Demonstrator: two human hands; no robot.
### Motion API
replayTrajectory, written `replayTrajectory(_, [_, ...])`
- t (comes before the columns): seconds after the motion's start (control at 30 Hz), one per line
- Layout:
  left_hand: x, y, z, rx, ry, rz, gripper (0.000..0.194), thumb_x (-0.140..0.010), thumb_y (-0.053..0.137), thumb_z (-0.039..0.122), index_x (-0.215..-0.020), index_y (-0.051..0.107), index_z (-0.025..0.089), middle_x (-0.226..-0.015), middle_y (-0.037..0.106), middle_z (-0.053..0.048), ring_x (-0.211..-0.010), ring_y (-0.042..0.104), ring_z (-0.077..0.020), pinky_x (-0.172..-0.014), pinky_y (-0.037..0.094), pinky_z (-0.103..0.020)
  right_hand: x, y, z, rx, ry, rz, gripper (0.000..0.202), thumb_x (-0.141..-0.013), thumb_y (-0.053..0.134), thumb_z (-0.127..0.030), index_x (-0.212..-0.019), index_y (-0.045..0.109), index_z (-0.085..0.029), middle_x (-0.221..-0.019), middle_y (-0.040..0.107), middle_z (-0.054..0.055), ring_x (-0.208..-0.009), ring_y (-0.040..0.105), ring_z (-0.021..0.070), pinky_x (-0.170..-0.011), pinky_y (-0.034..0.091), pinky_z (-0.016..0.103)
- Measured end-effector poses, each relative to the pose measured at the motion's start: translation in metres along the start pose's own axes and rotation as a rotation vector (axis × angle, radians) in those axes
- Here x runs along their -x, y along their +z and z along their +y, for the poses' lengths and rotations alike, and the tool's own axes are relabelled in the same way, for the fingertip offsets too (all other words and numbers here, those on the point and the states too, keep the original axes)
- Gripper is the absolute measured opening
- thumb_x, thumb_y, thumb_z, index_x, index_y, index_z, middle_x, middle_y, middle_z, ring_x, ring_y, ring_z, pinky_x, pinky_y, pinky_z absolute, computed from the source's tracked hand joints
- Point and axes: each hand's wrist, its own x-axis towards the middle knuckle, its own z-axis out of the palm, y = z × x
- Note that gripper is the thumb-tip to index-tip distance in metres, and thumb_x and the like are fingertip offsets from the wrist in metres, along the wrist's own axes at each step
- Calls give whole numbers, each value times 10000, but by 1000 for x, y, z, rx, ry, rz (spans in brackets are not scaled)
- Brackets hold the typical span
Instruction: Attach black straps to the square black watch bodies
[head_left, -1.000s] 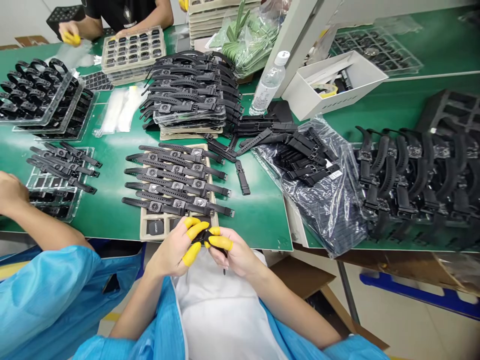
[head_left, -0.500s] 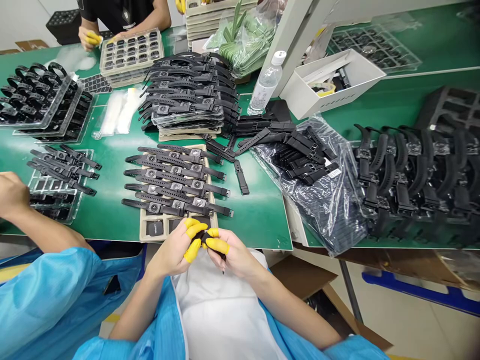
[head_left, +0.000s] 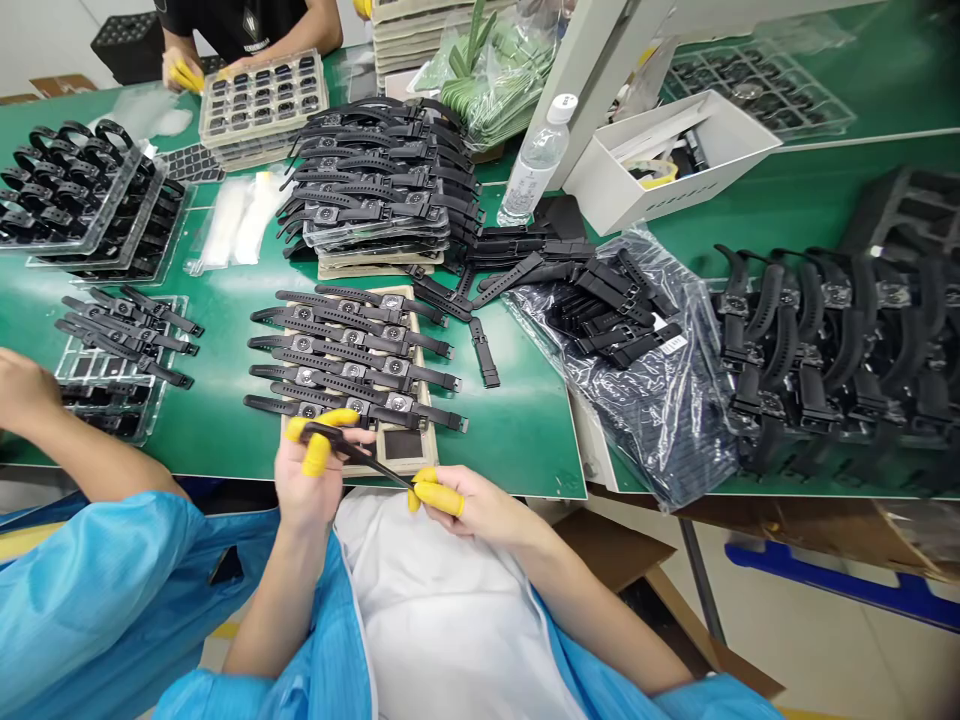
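Note:
Between my two hands a black watch with its strap is stretched out above the front edge of the tray. My left hand, with yellow finger cots, grips its left end. The fingers of my right hand, also in yellow cots, pinch the strap's right end. Just beyond, a beige tray carries rows of black watches with straps laid sideways. One front compartment shows a dark square base; my left hand partly covers those beside it.
Loose black straps lie on a plastic bag to the right. Stacked watch trays, a bottle and a white box stand behind. A co-worker's arm is at left, another person's hand at back.
My left hand has moved left and up, my right hand slightly down. The black item, bunched between my fingers before, is now drawn out in a line between both hands.

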Motion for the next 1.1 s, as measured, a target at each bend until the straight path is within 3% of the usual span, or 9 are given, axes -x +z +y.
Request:
replayTrajectory(0.07, [-7, -1, 10, 0, 4, 103, 280, -955, 710, 447, -1093, 593, 234, -1041, 797, -44, -642, 756, -165, -646, 669, -356, 3, -5, -2, 18, -29, 108, 372, -887, 724, -538, -847, 591, -193, -586, 467, -93, -404, 330, 55, -375, 257, 209])
replayTrajectory(0.1, [-8, -1, 13, -50, -7, 83, 270, -956, 714, 421, -1112, 604, 229, -1050, 802, -53, -619, 750, -160, -644, 671, -354, 3, -5, -3, 5, -68, 168, 373, -871, 744, -532, -857, 573, -201, -606, 496, -88, -411, 354, 57, -385, 274, 209])
replayTrajectory(0.2, [-2, 4, 11, -375, 0, -241, 274, -989, 654, 276, -1258, 646, 226, -1168, 786, -97, -826, 795, -201, -794, 680, -377, 1, 4, -7, -65, -184, 226, 376, -885, 719, -543, -908, 537, -215, -635, 564, -71, -438, 409, 73, -421, 315, 215])
replayTrajectory(0.27, [4, 9, 3, -606, 134, -467, 377, -978, 589, 160, -1345, 648, 223, -1257, 751, -117, -1095, 757, -245, -965, 638, -406, -1, 14, -9, -112, -201, 168, 365, -905, 685, -546, -913, 540, -212, -626, 568, -63, -448, 403, 76, -429, 297, 217])
replayTrajectory(0.33, [8, 11, -4, -743, 300, -575, 524, -936, 523, 72, -1427, 606, 234, -1326, 709, -122, -1256, 679, -263, -1051, 593, -416, -3, 22, -10, -165, -176, 111, 351, -900, 683, -530, -883, 543, -208, -596, 539, -70, -445, 364, 72, -428, 263, 220])
replayTrajectory(0.4, [11, 10, -8, -805, 371, -623, 643, -897, 468, 27, -1496, 541, 247, -1357, 676, -124, -1289, 650, -258, -1059, 584, -406, -3, 26, -9, -204, -133, 86, 328, -884, 695, -498, -853, 545, -207, -558, 507, -80, -438, 323, 70, -424, 232, 222])
replayTrajectory(0.77, [19, 12, -13, -779, 416, -531, 580, -918, 461, 5, -1460, 508, 206, -1296, 667, -135, -1241, 638, -229, -1038, 574, -377, -11, 23, 2, -482, -150, 267, 330, -840, 722, -465, -852, 489, -232, -504, 439, -105, -396, 229, 61, -398, 156, 203])
replayTrajectory(0.93, [14, 13, -10, -824, 392, -612, 621, -909, 436, 5, -1492, 487, 214, -1327, 659, -141, -1265, 634, -249, -1036, 575, -392, -8, 21, 5, -354, -142, 111, 300, -866, 704, -452, -816, 534, -210, -464, 451, -93, -386, 262, 67, -393, 183, 216])
replayTrajectory(1.1, [15, 14, -11, -819, 386, -618, 637, -919, 417, 2, -1514, 461, 228, -1337, 644, -131, -1272, 623, -236, -1058, 564, -385, -11, 25, 7, -378, -119, 177, 293, -850, 704, -447, -822, 519, -222, -435, 431, -111, -375, 221, 67, -392, 183, 217])
